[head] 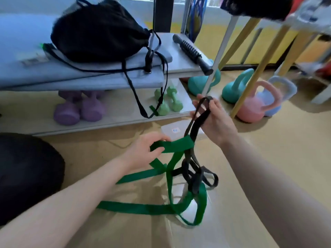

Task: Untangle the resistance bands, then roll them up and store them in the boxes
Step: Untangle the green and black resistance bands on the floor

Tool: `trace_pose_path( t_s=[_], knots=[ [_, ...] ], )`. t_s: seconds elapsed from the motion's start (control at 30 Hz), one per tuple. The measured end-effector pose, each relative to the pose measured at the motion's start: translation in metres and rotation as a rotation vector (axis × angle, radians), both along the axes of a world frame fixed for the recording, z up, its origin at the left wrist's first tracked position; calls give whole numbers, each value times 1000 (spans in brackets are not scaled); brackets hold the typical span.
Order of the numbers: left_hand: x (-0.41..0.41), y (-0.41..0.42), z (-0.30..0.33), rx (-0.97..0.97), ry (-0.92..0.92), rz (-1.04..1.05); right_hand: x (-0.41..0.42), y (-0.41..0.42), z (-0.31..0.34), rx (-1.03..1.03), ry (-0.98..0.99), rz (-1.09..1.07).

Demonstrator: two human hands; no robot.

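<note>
**Fingers on both bands, tangle hanging between them**

The fingers (212,104) of the right hand (216,120) are curled round the top loop of the black band (197,120), holding it up. Lower and to their left, the fingers (157,151) of the left hand (143,153) pinch a flat stretch of the green band (172,145), which wraps across the black one just beside them. Below both sets of fingers the two bands hang knotted together, the black loops bunched in the middle, the green strips trailing out onto the floor (268,158) toward the person. Just beyond the fingers, on the floor, lies a clear box (172,129), partly hidden by the bands. Farther off stands a low shelf (114,122) with purple dumbbells (78,110) and green dumbbells (168,102); above them rests a black bag (100,31). Right of the raised fingers stand kettlebells (250,104).
</note>
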State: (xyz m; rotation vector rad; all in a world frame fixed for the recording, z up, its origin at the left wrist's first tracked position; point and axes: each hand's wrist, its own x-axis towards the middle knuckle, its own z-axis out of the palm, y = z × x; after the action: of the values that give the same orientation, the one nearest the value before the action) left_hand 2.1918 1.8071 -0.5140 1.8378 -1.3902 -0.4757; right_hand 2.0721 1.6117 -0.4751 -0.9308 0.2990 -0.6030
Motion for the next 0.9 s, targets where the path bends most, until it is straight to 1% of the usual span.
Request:
trace_pose_path(
  t_s=[0.07, 0.13, 0.17, 0.2, 0.27, 0.3, 0.37, 0.47, 0.5, 0.53, 0.57, 0.6, 0.67, 0.77, 0.83, 0.9],
  knots=[
    [7, 9, -4, 10, -141, -56, -7, -12, 12, 36, -39, -102],
    [14, 19, -26, 63, -409, -81, -19, -24, 10, 97, -3, -211],
    [18, 26, -40, 119, -529, -79, -26, -29, 2, 84, 84, -254],
    [19, 32, -52, 219, -575, -62, -33, -32, -10, 19, 241, -293],
    [17, 43, -76, 482, -590, 4, -49, -31, -45, -208, 615, -285],
    [15, 47, -87, 606, -602, 22, -57, -28, -66, -328, 762, -247],
    [11, 52, -108, 711, -611, 52, -73, -18, -105, -601, 1005, -111],
    [4, 54, -141, 798, -603, 63, -96, -9, -161, -1091, 1437, 265],
    [1, 52, -152, 842, -605, 52, -103, -6, -177, -1220, 1553, 395],
    [-1, 49, -162, 882, -609, 35, -106, -2, -192, -1298, 1637, 511],
    [-3, 45, -170, 913, -602, 11, -105, 2, -203, -1339, 1676, 596],
    [-4, 40, -178, 925, -576, -11, -100, 6, -211, -1352, 1666, 635],
    [-8, 26, -189, 900, -501, -46, -80, 15, -219, -1352, 1518, 604],
    [-16, -2, -202, 785, -388, -50, -43, 27, -228, -1318, 1274, 502],
    [-20, -19, -215, 728, -268, 1, -24, 33, -240, -1375, 1185, 497],
    [-20, -32, -234, 701, -114, 94, -13, 39, -255, -1452, 1121, 499]
  ],
)
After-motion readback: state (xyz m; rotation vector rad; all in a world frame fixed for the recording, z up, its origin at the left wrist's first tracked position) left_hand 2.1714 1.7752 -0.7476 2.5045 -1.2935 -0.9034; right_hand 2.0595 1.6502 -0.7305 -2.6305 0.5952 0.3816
